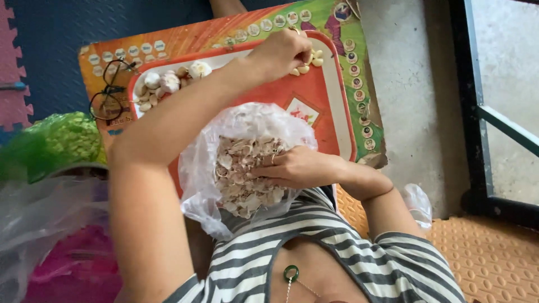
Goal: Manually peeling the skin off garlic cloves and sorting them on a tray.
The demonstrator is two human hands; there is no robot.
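Observation:
My left hand (pixel 281 53) reaches across the orange tray (pixel 331 106) to a small heap of peeled garlic cloves (pixel 307 63) at its far right corner. Its fingers are bunched down on the cloves, and what they grip is hidden. My right hand (pixel 295 168), with a ring on one finger, lies inside a clear plastic bag (pixel 196 168) on my lap. Its fingers rest loosely on the garlic skins (pixel 238 179) that fill the bag. Unpeeled garlic bulbs and cloves (pixel 168 83) are piled at the tray's far left corner.
The tray sits on a colourful printed board (pixel 365 84). A pair of glasses (pixel 109 92) lies at the board's left end. A green bag (pixel 56 143) and a pink bag (pixel 73 264) sit at my left. Concrete floor and a metal door frame (pixel 477 112) are on the right.

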